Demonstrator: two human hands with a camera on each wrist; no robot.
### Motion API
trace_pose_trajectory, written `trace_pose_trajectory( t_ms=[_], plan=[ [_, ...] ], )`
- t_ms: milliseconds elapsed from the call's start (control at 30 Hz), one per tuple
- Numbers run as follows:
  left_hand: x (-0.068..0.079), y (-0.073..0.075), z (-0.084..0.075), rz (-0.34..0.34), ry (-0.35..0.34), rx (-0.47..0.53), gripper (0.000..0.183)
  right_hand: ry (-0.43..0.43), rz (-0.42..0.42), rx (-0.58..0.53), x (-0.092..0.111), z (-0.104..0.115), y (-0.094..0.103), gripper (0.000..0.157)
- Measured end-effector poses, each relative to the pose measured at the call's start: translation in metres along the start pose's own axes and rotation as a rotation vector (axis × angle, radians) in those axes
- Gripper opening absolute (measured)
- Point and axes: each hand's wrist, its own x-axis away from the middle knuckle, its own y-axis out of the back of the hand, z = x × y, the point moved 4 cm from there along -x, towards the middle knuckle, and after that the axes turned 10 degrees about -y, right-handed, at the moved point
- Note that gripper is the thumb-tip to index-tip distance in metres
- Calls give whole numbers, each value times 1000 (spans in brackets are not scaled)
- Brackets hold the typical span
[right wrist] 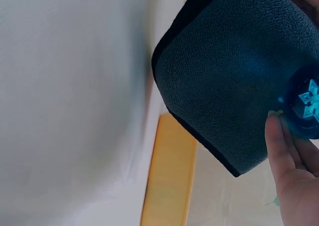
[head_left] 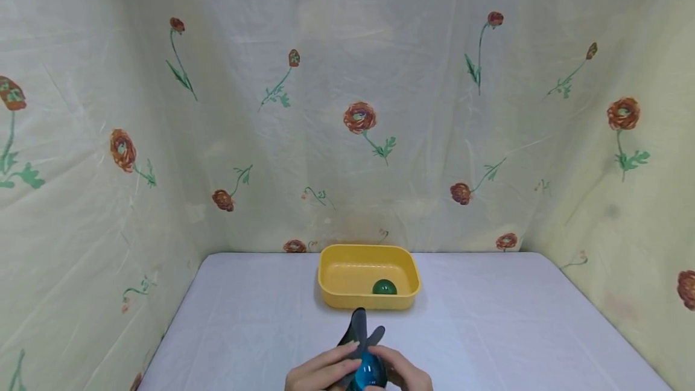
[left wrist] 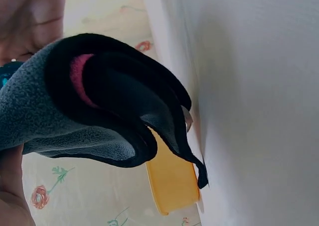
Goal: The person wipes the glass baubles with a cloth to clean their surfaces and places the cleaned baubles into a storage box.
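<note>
At the near edge of the head view, both hands are close together around a shiny blue ball (head_left: pixel 371 373) and a dark grey cloth (head_left: pixel 356 332). My left hand (head_left: pixel 320 373) holds the cloth, which is folded against the ball's left side. With its fingertips, my right hand (head_left: pixel 406 371) grips the ball from the right. A pale star-shaped figure shows inside the ball (right wrist: pixel 310 105) in the right wrist view. Black edging and a small pink tab mark the fuzzy cloth (left wrist: pixel 30 101) in the left wrist view, where it hangs in folds.
A yellow rectangular bin (head_left: pixel 369 302) stands at the back of the white-covered table (head_left: pixel 255 324), just beyond the hands. Inside it lies a green ball (head_left: pixel 384 286), near the front right. A flower-printed curtain (head_left: pixel 418 155) encloses the table at the back and both sides.
</note>
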Motion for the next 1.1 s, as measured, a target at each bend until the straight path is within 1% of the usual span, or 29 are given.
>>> trace_pose_trajectory(
  t_ms=[33,67,133,200,300,367,433,467,500,600,667,733,800,933,967,1033,1100],
  plan=[
    [0,0,-1,-2,-23,-2,37,-18,14,-12,-1,-2,0,54],
    [0,1,-3,-6,-61,-9,39,-37,32,-28,-2,-4,0,54],
    [-1,1,-6,-24,-152,-18,45,-76,67,-75,-4,-8,0,57],
    [-1,2,-7,-40,-235,-12,44,-99,91,-111,-5,-12,0,58],
    [-2,1,-8,-62,-400,-62,40,-112,94,-136,-6,-15,0,58],
    [-3,-1,-8,-80,-490,-102,37,-111,73,-114,-7,-15,-1,55],
    [-3,-2,-8,-102,-551,-137,35,-109,49,-90,-7,-15,-2,52],
    [-4,-3,-7,-113,-566,-141,35,-109,37,-78,-7,-15,-2,51],
    [-4,-4,-7,-117,-568,-135,35,-110,29,-67,-8,-16,-2,49],
    [-3,-4,-6,-111,-549,-112,36,-108,12,-48,-8,-17,-1,47],
    [-3,-5,-6,-100,-528,-110,36,-113,11,-55,-9,-18,-1,47],
    [-2,-5,-7,-85,-485,-110,37,-118,23,-82,-9,-19,-2,50],
    [-2,-4,-7,-75,-416,-102,38,-130,40,-115,-9,-20,-2,54],
    [0,-3,-6,-43,-223,-56,40,-139,80,-166,-8,-19,-1,60],
    [0,-2,-5,-32,-166,-33,40,-137,84,-165,-7,-18,-1,60],
    [0,-2,-2,-6,-75,-5,39,-116,78,-141,-6,-15,-1,59],
    [1,-2,0,8,-6,23,36,-94,65,-106,-4,-11,-1,58]
  ],
)
